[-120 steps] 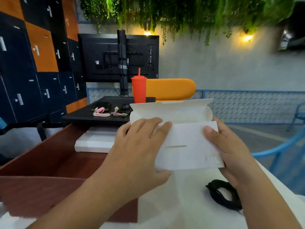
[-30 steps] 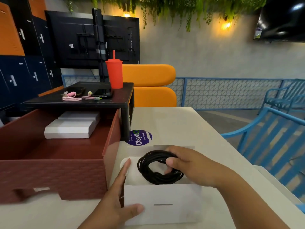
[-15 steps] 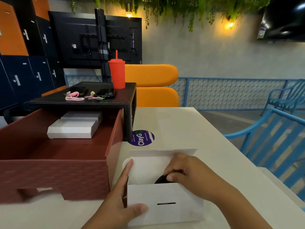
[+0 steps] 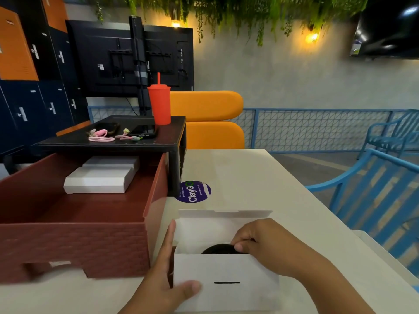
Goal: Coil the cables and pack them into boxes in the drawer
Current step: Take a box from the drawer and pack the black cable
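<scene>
Well, cable (image 4: 218,249): soft, springy I'd guess, sunk in white box (image 4: 226,284) on tabletop (image 4: 249,177).
Right hand (image 4: 260,243): fingers curled, pinching its top.
Left hand (image 4: 165,279): straight fingers brace box's side.
Hold: across all loops.

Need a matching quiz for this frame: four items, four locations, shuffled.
Items:
1. black cable
2. red cup
3. closed white boxes
4. purple sticker

Locations:
A. on the black stand
B. in the red-brown drawer
C. on the white table
D. in the open white box

Pairs: 1-D, 2-A, 3-B, 4-C
</scene>
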Demonstrator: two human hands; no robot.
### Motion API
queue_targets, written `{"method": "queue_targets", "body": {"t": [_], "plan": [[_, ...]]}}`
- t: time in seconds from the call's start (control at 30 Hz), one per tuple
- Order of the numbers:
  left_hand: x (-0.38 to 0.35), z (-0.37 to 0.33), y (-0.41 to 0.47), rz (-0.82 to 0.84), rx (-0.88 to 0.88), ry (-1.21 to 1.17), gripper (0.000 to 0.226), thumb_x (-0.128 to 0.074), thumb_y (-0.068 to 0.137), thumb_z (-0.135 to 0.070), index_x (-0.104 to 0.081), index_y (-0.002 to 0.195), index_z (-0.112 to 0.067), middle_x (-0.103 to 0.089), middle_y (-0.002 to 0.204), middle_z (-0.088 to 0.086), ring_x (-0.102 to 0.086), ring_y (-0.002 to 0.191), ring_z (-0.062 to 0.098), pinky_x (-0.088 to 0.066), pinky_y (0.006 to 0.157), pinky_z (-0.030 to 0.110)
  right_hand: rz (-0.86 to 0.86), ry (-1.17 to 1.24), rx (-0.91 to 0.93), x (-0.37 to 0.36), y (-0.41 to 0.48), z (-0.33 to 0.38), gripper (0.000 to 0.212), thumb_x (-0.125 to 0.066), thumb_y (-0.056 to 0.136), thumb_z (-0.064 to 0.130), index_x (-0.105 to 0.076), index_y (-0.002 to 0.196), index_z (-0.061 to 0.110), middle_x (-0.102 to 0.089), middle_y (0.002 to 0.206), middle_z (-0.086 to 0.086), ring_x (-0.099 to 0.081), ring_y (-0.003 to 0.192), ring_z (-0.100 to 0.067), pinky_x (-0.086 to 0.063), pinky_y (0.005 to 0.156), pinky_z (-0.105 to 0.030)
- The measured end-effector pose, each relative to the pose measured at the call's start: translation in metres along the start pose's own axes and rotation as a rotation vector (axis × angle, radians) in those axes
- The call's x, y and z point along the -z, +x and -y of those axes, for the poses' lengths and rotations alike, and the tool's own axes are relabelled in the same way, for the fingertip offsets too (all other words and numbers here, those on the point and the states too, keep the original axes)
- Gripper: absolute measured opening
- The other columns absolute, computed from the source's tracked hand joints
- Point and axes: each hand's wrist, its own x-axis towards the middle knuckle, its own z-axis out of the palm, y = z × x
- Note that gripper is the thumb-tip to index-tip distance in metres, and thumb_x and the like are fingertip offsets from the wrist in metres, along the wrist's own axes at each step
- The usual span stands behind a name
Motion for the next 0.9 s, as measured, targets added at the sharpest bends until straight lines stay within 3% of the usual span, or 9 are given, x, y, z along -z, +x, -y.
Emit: {"method": "queue_targets", "body": {"t": [0.07, 0.17, 0.27, 0.37, 0.47, 0.57, 0.63, 0.77, 0.9], "plan": [[0.0, 0.002, 0.001, -0.015, 0.018, -0.007, 0.126, -0.08, 0.041, -0.068, 0.007, 0.133, -0.059, -0.048, 0.128, -0.035, -0.048, 0.113, -0.016, -0.04, 0.083, 0.004, -0.12, -0.001, 0.011, -0.002, -0.006, -0.005, 0.019, -0.054, 0.092, 0.019, -0.072, 0.089, 0.023, -0.061, 0.083, 0.018, -0.054, 0.079, 0.003, -0.038, 0.07, -0.008], [0.0, 0.001, 0.003, -0.022, 0.006, -0.004, 0.131, -0.076, 0.038, -0.074, 0.013, 0.132, -0.052, -0.046, 0.114, -0.051, -0.045, 0.107, -0.025, -0.037, 0.079, -0.001, -0.534, 0.182, 0.045, -0.013, -0.015, -0.018, 0.027, -0.06, 0.087, 0.011, -0.066, 0.073, 0.033, -0.064, 0.079, 0.016, -0.055, 0.085, 0.005, -0.04, 0.068, -0.007], [0.0, 0.006, 0.005, -0.011, -0.029, 0.012, 0.124, -0.074, 0.042, -0.075, 0.001, 0.137, -0.049, -0.039, 0.119, -0.053, -0.044, 0.113, -0.021, -0.036, 0.088, 0.003, -0.82, 0.364, -0.015, -0.032, -0.019, -0.031, 0.026, -0.064, 0.085, 0.02, -0.059, 0.081, 0.045, -0.06, 0.092, 0.019, -0.051, 0.092, 0.01, -0.042, 0.067, -0.008], [0.0, 0.014, 0.008, -0.011, -0.041, 0.032, 0.116, -0.074, 0.047, -0.074, -0.013, 0.141, -0.044, -0.041, 0.129, -0.043, -0.044, 0.123, -0.009, -0.037, 0.104, 0.021, -0.719, 0.604, -0.094, -0.046, -0.021, -0.038, 0.028, -0.057, 0.086, 0.034, -0.048, 0.11, 0.047, -0.05, 0.114, 0.026, -0.046, 0.098, 0.021, -0.04, 0.072, -0.005], [-0.002, 0.014, 0.01, -0.015, -0.033, 0.011, 0.112, -0.073, 0.043, -0.076, -0.02, 0.136, -0.043, -0.045, 0.122, -0.045, -0.048, 0.117, -0.012, -0.04, 0.098, 0.015, -0.487, 0.67, -0.072, -0.052, -0.022, -0.037, 0.036, -0.054, 0.091, 0.031, -0.044, 0.125, 0.038, -0.054, 0.117, 0.031, -0.044, 0.101, 0.027, -0.032, 0.077, 0.006], [-0.004, 0.014, 0.01, -0.047, 0.018, -0.003, 0.108, -0.079, 0.037, -0.068, -0.03, 0.13, -0.043, -0.059, 0.113, -0.035, -0.058, 0.104, -0.009, -0.046, 0.082, 0.011, -0.444, 0.678, -0.105, -0.056, -0.022, -0.039, 0.035, -0.046, 0.081, 0.044, -0.049, 0.116, 0.044, -0.061, 0.096, 0.04, -0.054, 0.091, 0.021, -0.037, 0.069, 0.003], [-0.004, 0.015, 0.01, -0.105, 0.04, 0.029, 0.101, -0.081, 0.036, -0.061, -0.038, 0.126, -0.042, -0.066, 0.11, -0.021, -0.061, 0.097, -0.008, -0.046, 0.076, 0.009, -0.453, 0.664, -0.14, -0.057, -0.021, -0.043, 0.019, -0.046, 0.093, 0.038, -0.053, 0.109, 0.042, -0.061, 0.091, 0.04, -0.057, 0.085, 0.017, -0.039, 0.067, 0.0], [-0.008, 0.017, 0.011, -0.195, 0.041, 0.131, 0.052, -0.075, 0.074, -0.016, -0.049, 0.113, -0.039, -0.067, 0.101, -0.026, -0.061, 0.088, -0.013, -0.044, 0.072, 0.003, -0.47, 0.612, -0.2, -0.059, -0.021, -0.045, 0.018, -0.047, 0.096, 0.022, -0.058, 0.098, 0.036, -0.069, 0.084, 0.017, -0.06, 0.079, 0.007, -0.041, 0.064, -0.004], [-0.013, 0.014, 0.011, -0.23, 0.05, 0.175, 0.051, -0.068, 0.079, -0.029, -0.04, 0.118, -0.046, -0.06, 0.11, -0.031, -0.056, 0.1, -0.015, -0.04, 0.079, 0.002, -0.495, 0.544, -0.222, -0.061, -0.017, -0.045, 0.024, -0.047, 0.095, 0.018, -0.052, 0.109, 0.036, -0.062, 0.101, 0.018, -0.057, 0.09, 0.002, -0.039, 0.066, -0.002]]}}
